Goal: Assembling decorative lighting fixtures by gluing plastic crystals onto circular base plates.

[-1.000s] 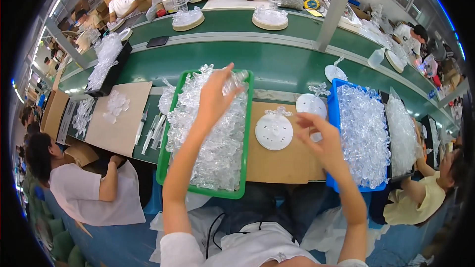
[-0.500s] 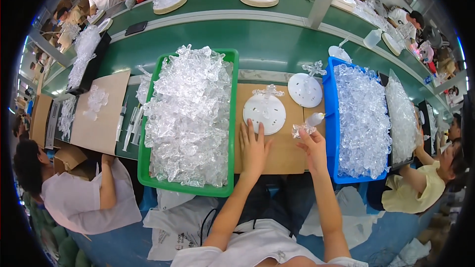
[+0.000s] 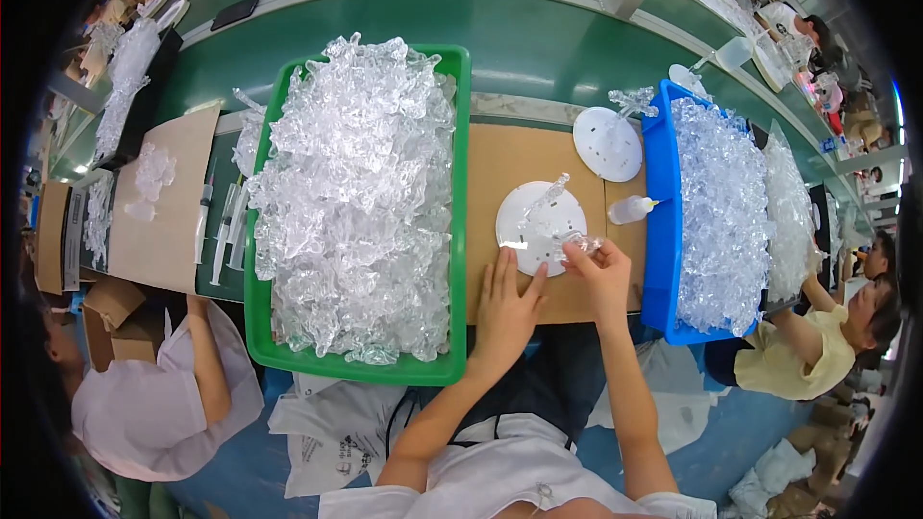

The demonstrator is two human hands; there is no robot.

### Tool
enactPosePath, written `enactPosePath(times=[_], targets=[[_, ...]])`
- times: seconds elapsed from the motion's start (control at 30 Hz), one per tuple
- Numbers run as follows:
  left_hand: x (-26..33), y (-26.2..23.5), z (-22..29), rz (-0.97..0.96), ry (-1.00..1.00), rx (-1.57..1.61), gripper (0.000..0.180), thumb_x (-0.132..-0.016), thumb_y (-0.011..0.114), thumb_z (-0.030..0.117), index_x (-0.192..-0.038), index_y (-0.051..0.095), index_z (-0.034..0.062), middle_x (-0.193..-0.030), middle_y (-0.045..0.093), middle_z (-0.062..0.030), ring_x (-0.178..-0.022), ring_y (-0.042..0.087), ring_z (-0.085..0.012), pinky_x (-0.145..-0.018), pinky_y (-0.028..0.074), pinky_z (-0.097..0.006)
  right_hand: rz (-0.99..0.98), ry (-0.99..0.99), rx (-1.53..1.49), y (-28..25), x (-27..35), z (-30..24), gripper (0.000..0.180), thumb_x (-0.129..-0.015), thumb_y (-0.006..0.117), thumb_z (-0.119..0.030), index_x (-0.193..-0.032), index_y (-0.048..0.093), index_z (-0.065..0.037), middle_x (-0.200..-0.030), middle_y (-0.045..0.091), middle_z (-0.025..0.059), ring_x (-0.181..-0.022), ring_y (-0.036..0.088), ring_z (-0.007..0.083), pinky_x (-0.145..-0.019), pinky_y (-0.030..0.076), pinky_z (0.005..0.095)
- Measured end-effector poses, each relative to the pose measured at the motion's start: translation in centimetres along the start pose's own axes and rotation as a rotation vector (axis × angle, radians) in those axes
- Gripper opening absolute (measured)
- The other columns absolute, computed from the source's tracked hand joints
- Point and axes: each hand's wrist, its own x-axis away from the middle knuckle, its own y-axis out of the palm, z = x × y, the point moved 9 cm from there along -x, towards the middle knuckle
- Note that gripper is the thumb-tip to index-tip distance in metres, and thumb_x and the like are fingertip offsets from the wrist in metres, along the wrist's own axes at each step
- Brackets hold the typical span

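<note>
Your left hand (image 3: 505, 312) lies flat & open on the cardboard sheet (image 3: 500, 173), fingertips pinning the near edge of the white disc (image 3: 540, 228). Keep that pressure even so the disc doesn't skate. Your right hand (image 3: 598, 274) is pinched shut on a small clear plastic piece (image 3: 580, 244) right at the disc's near-right rim; bring it in straight, since one clear piece (image 3: 548, 194) already stands on the disc and a sideways nudge could tip it.

Room is tight either side. The green bin (image 3: 460, 231), heaped w/ clear parts, sits just left of your left wrist; the blue bin (image 3: 660, 231) is just right of your right hand, and the small glue bottle (image 3: 630, 210) lies between disc & blue bin, so watch your knuckles there.

Further out: a second white disc (image 3: 606, 144) near the far edge of the cardboard, then open green belt (image 3: 538, 48) beyond. Free cardboard lies mostly to the far left of the disc.
</note>
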Motion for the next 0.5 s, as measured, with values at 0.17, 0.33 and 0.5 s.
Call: enactPosePath(times=[0.17, 0.33, 0.5], targets=[[0.3, 0.5, 0.5, 0.033, -0.021, -0.002, 0.048, -0.083, 0.065, 0.024, -0.128, 0.054, 0.0152, -0.133, 0.035, -0.0281, -0.131, 0.029, -0.0418, -0.106, 0.026, -0.057, 0.042, -0.167, 0.244, 2.1, 0.2, -1.2, 0.021, -0.076, 0.076, -0.013, -0.084, 0.064, 0.003, -0.069, 0.066, 0.0074, -0.061, 0.061, 0.0095, -0.057, 0.048, 0.0232], [0.8, 1.2, 0.3, 0.033, -0.017, -0.024, 0.049, -0.081, 0.066, 0.023, -0.127, 0.055, 0.0139, -0.135, 0.032, -0.0274, -0.132, 0.028, -0.041, -0.105, 0.024, -0.061, 0.092, -0.316, 0.66, 4.2, 0.6, -2.2, 0.026, -0.075, 0.075, -0.019, -0.081, 0.061, 0.002, -0.066, 0.063, 0.0145, -0.056, 0.062, 0.0216, -0.055, 0.049, 0.0306], [1.1, 1.3, 0.0, 0.024, -0.027, 0.026, 0.055, -0.08, 0.066, 0.024, -0.131, 0.05, 0.0118, -0.138, 0.029, -0.0277, -0.134, 0.025, -0.0409, -0.104, 0.02, -0.065, 0.104, -0.523, 0.839, 6.3, 1.7, -3.3, 0.026, -0.077, 0.073, -0.02, -0.082, 0.058, 0.001, -0.067, 0.06, 0.0142, -0.058, 0.061, 0.0273, -0.053, 0.048, 0.0339]])
